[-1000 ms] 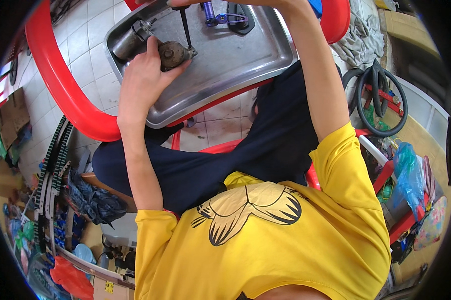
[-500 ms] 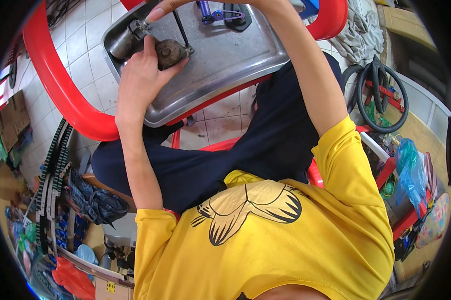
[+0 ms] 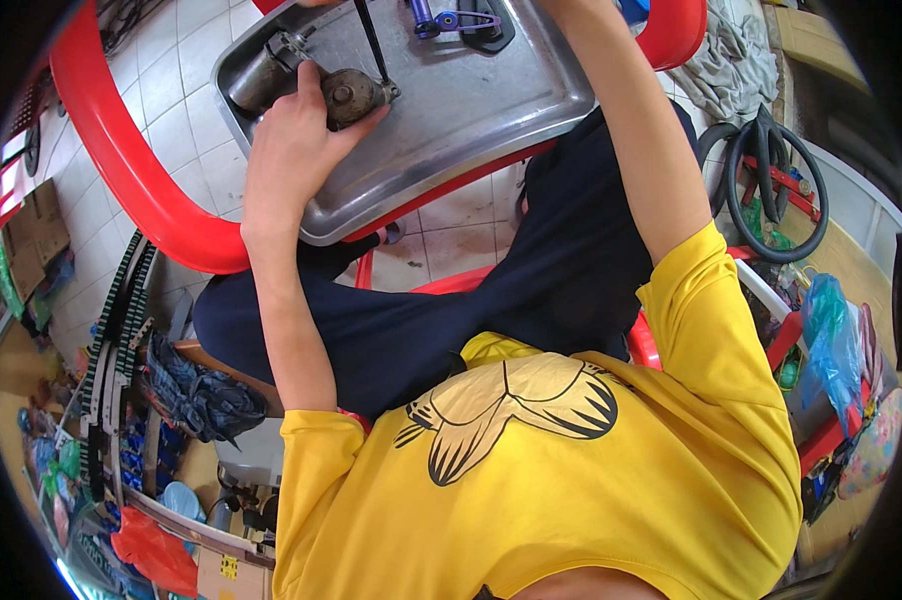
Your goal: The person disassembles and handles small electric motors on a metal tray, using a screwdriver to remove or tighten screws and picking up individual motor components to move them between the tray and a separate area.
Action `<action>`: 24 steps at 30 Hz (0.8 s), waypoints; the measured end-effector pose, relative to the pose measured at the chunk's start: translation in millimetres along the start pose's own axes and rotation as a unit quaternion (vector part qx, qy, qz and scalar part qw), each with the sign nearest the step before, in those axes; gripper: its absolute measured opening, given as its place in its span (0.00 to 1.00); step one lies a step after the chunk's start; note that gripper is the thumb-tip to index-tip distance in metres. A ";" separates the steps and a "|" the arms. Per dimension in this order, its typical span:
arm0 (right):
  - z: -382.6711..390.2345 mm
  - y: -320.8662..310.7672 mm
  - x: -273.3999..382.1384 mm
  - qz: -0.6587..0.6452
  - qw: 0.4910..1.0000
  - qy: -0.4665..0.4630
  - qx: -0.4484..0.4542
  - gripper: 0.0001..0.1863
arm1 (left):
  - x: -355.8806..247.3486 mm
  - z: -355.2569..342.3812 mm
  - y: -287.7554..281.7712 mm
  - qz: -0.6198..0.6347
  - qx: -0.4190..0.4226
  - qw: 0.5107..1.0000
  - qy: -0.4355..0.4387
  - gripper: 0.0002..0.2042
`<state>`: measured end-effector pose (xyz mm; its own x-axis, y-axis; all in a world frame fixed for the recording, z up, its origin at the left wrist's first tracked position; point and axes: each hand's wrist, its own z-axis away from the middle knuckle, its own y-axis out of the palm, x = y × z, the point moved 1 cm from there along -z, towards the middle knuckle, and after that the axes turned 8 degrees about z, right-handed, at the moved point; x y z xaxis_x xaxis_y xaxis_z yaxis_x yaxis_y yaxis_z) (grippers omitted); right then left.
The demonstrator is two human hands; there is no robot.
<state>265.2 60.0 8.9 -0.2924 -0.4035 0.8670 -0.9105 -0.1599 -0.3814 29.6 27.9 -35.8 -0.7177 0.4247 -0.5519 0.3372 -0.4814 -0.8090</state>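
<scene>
A steel tray (image 3: 471,100) rests before me. My left hand (image 3: 301,140) grips a round, grimy metal motor part (image 3: 354,98), which lies beside a silver cylinder (image 3: 256,82). A long black tool shaft (image 3: 371,40) runs down to the round part's lug. Only a little of my right hand (image 3: 321,4) shows at the top edge, by the shaft's upper end, so its grip is cut off from view. A purple metal fitting (image 3: 451,22) and a black piece (image 3: 486,40) lie at the tray's back.
A red plastic chair (image 3: 141,190) surrounds the tray. Coiled black tubing (image 3: 771,190) and a grey cloth (image 3: 731,60) lie to the right, with bags (image 3: 831,340) lower down. Cluttered parts, a dark crumpled bundle (image 3: 196,385) and cardboard (image 3: 36,240) are at the left.
My right fingertips came down toward the cylinder half a second ago and have moved back up to the frame's edge. My left hand keeps its hold. The view has shifted slightly.
</scene>
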 end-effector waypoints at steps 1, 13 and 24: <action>0.9 -1.0 -2.1 -0.042 0.999 0.004 0.024 0.40 | 0.9 -0.4 0.3 -0.005 0.004 1.000 -0.002 0.39; 1.4 -2.1 -19.2 -0.037 0.997 -0.062 0.016 0.41 | -5.1 -1.3 -2.8 -0.004 0.014 1.000 -0.016 0.39; -1.0 -2.5 -14.4 -0.071 0.996 -0.015 0.053 0.45 | -7.7 -0.3 -3.9 -0.005 0.015 1.000 -0.021 0.41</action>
<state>271.4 67.1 -2.4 -0.1531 -0.3963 0.9053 -0.9059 -0.3098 -0.2889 34.0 26.7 -28.5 -0.7456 0.3980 -0.5345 0.3124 -0.4996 -0.8079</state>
